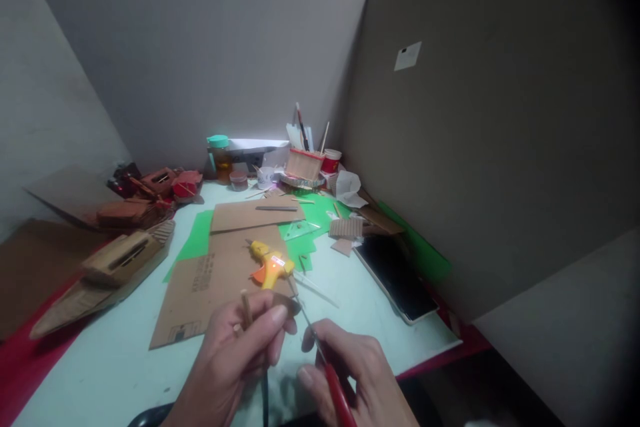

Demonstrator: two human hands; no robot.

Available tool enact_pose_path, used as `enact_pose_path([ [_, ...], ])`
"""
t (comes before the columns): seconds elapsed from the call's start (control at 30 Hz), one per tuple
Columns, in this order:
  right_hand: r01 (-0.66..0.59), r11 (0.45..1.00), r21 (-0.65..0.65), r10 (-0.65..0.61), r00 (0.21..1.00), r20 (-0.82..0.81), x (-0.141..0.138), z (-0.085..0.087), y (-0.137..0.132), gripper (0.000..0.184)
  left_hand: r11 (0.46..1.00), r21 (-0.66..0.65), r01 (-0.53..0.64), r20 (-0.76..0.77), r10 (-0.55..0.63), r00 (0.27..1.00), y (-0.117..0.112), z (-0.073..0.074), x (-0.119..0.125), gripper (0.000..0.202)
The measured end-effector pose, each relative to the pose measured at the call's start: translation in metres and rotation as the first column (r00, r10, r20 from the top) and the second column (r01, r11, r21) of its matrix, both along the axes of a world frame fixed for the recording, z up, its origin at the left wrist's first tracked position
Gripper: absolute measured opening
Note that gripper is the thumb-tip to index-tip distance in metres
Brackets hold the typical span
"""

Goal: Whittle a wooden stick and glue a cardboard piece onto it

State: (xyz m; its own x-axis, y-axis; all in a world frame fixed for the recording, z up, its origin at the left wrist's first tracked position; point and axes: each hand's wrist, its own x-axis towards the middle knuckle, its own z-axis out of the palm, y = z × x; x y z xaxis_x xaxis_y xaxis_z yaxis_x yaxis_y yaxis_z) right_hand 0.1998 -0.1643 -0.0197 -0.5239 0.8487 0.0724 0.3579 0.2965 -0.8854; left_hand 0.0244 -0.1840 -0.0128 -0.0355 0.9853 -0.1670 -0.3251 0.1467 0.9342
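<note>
My left hand (240, 340) is closed, with thumb and fingers pinching a small brown piece (289, 303) that looks like cardboard. A thin light-brown strip (245, 307) stands up between its fingers. My right hand (355, 360) is wrapped round a red-handled tool (338, 392) with a long, thin metal shaft; its exact kind I cannot make out. The shaft slants up and left, its tip close to the small brown piece; whether they touch I cannot tell. Just beyond my hands, a yellow glue gun (273, 265) lies on brown cardboard (230, 287).
A phone (397, 277) lies at the right. Two cardboard boat models, one plain (120, 263) and one reddish (130, 211), stand at the left. Green paper (200, 237), a set square (300, 230) and cardboard scraps (346, 228) lie farther back, before a pen holder (304, 164) and a bottle (220, 163).
</note>
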Motion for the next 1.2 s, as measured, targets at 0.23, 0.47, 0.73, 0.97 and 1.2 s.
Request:
enact_pose_path([
  [0.23,0.042,0.998,0.039,-0.041,0.999,-0.010,0.006,-0.011,-0.010,0.024,0.999,-0.031,0.015,-0.012,-0.016,1.000,0.003,0.003,0.001,0.035],
  [0.47,0.127,0.973,-0.192,-0.150,0.983,-0.111,0.024,0.009,-0.010,0.032,0.988,-0.153,0.022,0.013,-0.020,1.000,-0.002,0.017,0.006,0.038],
  [0.73,-0.062,0.917,-0.395,-0.108,0.913,-0.394,0.006,0.022,-0.002,0.041,0.965,-0.055,0.257,-0.299,-0.262,0.918,-0.002,0.017,0.005,0.047],
  [0.97,-0.215,0.875,-0.434,-0.082,0.817,-0.570,0.004,0.013,0.006,0.035,0.921,-0.128,0.368,-0.223,-0.388,0.894,-0.002,0.018,-0.001,0.043],
  [1.2,-0.106,0.904,-0.415,-0.013,0.962,-0.274,0.003,0.027,0.013,0.027,0.977,-0.098,0.190,-0.190,-0.206,0.960,0.000,0.018,-0.003,0.037],
])
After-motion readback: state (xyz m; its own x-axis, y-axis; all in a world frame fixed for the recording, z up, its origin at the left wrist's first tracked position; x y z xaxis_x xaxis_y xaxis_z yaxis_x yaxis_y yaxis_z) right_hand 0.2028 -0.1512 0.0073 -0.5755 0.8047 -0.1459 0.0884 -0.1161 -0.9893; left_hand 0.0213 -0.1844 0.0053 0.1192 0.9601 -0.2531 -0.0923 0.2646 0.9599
